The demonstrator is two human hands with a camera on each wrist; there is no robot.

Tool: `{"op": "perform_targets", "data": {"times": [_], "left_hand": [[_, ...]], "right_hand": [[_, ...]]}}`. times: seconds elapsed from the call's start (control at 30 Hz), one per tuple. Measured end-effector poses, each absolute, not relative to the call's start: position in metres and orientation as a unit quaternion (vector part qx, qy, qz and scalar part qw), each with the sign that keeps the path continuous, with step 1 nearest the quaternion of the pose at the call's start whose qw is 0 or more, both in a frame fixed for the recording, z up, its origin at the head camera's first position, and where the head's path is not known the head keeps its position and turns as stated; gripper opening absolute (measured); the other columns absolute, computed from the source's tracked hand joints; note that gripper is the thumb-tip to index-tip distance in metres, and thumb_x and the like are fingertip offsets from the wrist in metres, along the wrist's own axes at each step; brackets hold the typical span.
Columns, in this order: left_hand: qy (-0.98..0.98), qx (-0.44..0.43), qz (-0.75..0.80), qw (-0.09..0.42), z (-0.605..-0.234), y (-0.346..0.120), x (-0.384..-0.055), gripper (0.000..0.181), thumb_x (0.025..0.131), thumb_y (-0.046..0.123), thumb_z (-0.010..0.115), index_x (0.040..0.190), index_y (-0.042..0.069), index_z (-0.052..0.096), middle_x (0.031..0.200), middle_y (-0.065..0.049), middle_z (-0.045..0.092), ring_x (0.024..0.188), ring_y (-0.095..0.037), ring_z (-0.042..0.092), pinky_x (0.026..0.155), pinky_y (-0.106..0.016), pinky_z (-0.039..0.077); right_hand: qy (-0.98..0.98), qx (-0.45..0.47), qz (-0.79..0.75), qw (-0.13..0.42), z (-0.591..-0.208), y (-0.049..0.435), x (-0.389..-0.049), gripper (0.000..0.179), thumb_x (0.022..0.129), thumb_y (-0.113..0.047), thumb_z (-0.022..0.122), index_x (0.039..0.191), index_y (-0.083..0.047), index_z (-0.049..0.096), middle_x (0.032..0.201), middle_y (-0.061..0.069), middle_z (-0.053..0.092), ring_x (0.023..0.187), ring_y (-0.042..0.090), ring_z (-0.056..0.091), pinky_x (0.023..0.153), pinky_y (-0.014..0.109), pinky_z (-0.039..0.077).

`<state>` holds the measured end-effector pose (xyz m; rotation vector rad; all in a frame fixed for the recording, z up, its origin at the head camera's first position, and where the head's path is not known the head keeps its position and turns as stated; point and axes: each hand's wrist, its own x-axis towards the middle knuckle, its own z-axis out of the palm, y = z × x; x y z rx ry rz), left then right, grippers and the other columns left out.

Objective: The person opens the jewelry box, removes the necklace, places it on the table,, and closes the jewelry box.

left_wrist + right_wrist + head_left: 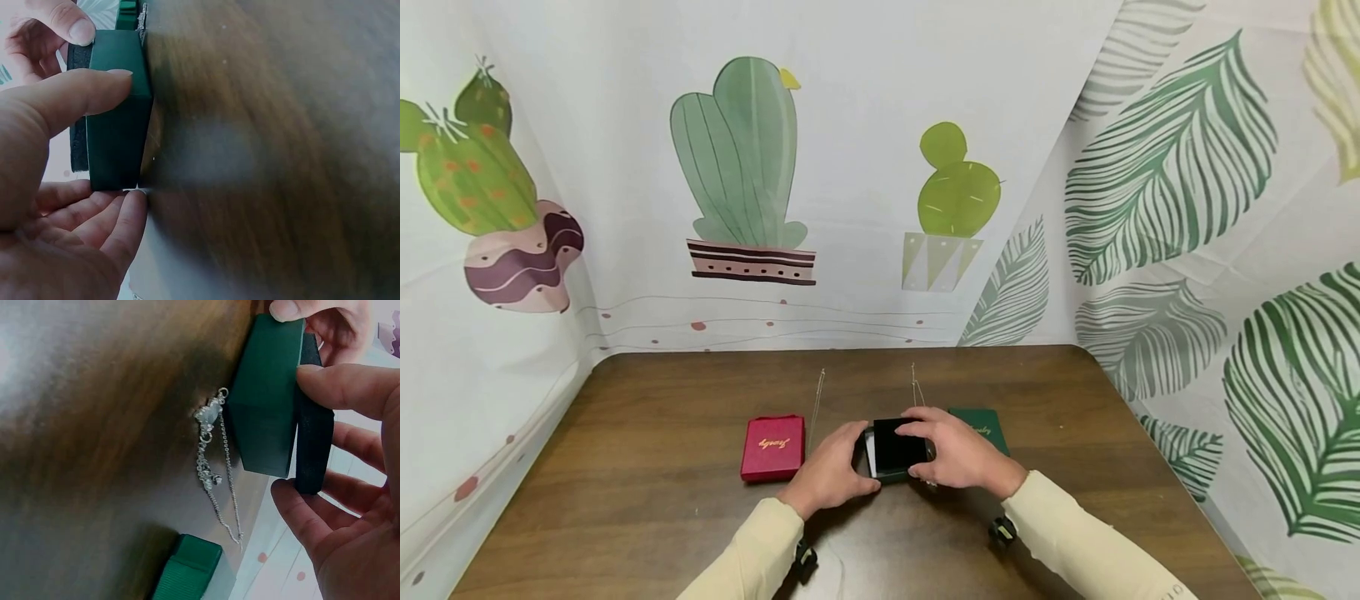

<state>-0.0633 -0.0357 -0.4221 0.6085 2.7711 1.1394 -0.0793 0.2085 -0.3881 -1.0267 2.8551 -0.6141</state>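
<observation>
My left hand [831, 475] grips a small dark green jewelry box [119, 125], with the thumb on its near side and the fingers at its end. A black foam insert [898, 447] sits tilted at the box's open top, and some white lining shows beside it. Thumb and fingers of my right hand [958, 450] pinch the insert, whose edge stands out of the box in the right wrist view. Beside the box lies a silver chain necklace [209, 415] with a sparkling pendant. The inside of the box is mostly hidden.
To the left lies a red jewelry box [773, 448] with gold lettering. A thin chain [817, 404] lies next to it. A green lettered box piece [977, 427] is behind my right hand. All rest on a brown wooden table [647, 467] before a printed cloth.
</observation>
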Motion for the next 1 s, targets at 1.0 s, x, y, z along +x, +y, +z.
{"op": "perform_targets", "data": {"times": [1.0], "left_hand": [[0.907,0.173,0.375,0.080,-0.420,-0.041,-0.068,0.091,0.073,0.025,0.093,0.149,0.001,0.048,0.136,-0.020,0.065,0.120,-0.032,0.064,0.105,-0.054,0.053]], "right_hand": [[0.917,-0.353,-0.174,0.058,-0.383,0.196,-0.088,0.045,0.085,-0.021,0.084,0.129,-0.015,0.074,0.145,0.008,0.060,0.131,0.027,0.057,0.102,0.045,0.057]]}}
